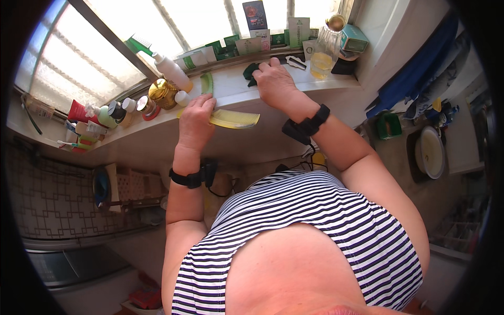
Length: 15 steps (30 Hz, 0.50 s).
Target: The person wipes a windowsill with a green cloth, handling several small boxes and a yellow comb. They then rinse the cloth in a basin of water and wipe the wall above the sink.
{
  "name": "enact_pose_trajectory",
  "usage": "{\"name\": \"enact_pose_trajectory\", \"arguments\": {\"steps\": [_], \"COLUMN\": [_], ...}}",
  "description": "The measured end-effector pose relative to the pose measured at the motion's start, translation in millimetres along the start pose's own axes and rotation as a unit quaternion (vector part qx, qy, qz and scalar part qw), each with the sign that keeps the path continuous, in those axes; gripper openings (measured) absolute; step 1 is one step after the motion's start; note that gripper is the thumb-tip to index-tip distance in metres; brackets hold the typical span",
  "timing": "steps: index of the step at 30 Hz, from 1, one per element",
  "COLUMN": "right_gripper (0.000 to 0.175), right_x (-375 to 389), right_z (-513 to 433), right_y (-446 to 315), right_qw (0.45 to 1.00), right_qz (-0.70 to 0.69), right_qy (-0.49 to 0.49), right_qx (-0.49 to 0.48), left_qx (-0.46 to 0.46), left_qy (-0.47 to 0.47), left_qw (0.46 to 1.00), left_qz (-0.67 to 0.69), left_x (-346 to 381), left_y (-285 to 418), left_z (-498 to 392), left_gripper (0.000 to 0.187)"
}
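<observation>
My left hand (197, 120) is at the front edge of a white windowsill (232, 91), its fingers closed around a yellow plastic comb (236, 119) that sticks out to the right. Just beyond those fingertips a green comb (206, 83) lies on the sill. Further right, my right hand (276, 84) grips a bunched dark green cloth (251, 74) against the sill's surface. A white-and-black hair clip (295, 62) lies to the right of that hand. Beside it stands a clear bottle (323, 59) partly filled with yellowish liquid.
Left of my hands are a white bottle (172, 71), a gold jar (162, 93), a red tube (80, 112) and several small containers. Sachets (249, 46) lean along the window frame. A teal box (354, 38) fills the right corner. A basin (431, 152) sits lower right.
</observation>
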State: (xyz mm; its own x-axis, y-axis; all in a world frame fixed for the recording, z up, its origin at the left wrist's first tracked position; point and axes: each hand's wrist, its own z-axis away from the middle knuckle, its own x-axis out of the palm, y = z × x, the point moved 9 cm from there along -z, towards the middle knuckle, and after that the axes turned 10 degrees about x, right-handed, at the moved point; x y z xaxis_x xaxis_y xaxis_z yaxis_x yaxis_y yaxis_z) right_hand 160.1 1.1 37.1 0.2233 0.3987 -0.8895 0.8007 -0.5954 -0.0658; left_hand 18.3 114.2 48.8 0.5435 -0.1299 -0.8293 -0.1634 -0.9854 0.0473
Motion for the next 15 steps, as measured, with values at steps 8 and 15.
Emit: {"name": "enact_pose_trajectory", "arguments": {"steps": [8, 15], "right_gripper": [0.015, 0.015], "right_x": [-58.4, -70.2], "right_z": [66.0, 80.2], "right_y": [44.8, 61.0], "right_qw": [0.993, 0.988], "right_qz": [-0.071, -0.087], "right_qy": [0.085, 0.124], "right_qx": [0.029, 0.032], "left_qx": [-0.003, 0.134], "left_qy": [-0.068, -0.204], "left_qw": [0.992, 0.964], "left_qz": [0.105, 0.106], "left_x": [-9.3, 62.7], "left_y": [46.1, 87.2], "left_z": [-64.5, -143.5], "left_gripper": [0.035, 0.019]}}
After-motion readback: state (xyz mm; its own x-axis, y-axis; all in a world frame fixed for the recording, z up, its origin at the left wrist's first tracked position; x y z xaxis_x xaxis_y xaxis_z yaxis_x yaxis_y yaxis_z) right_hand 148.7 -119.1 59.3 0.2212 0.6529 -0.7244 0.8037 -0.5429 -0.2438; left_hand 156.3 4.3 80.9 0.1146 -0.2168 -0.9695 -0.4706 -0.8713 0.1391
